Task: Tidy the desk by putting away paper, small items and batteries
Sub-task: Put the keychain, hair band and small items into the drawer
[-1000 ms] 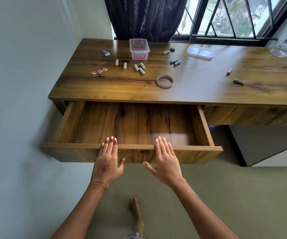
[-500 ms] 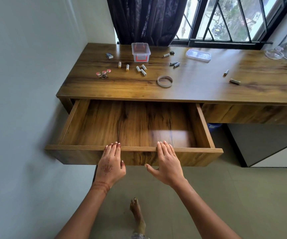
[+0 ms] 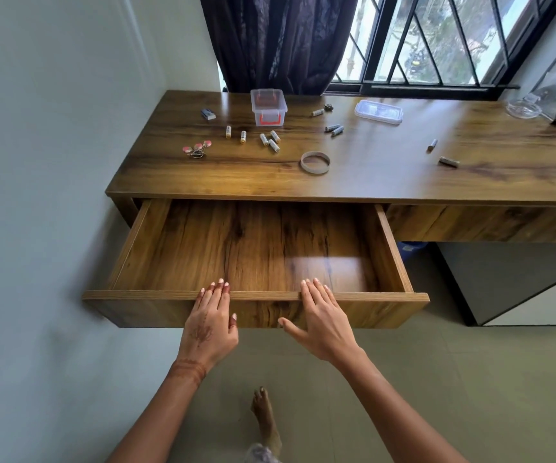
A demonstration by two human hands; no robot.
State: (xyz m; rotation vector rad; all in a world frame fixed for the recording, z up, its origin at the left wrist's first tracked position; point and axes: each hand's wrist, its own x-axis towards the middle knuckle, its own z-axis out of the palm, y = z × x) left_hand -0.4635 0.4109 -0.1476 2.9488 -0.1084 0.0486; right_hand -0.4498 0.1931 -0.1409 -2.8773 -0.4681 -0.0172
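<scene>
Drawer [image 3: 370, 297] stands open under desk [image 3: 387, 182]. Left grip [image 3: 211, 325] and right grip [image 3: 321, 324] lie flat on its front edge, fingers [image 3: 318, 290] straight. On desk: scattered batteries [image 3: 270, 142], clear box [image 3: 267, 106], lid [image 3: 378, 111], ring [image 3: 315, 162]. Bare foot [image 3: 263, 412] on floor [image 3: 437, 379].

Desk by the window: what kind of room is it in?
Most likely a room in a home, perhaps a study or bedroom. A long wooden desk sits in a corner under a barred window with a dark curtain, and loose batteries lie scattered on top.
</scene>
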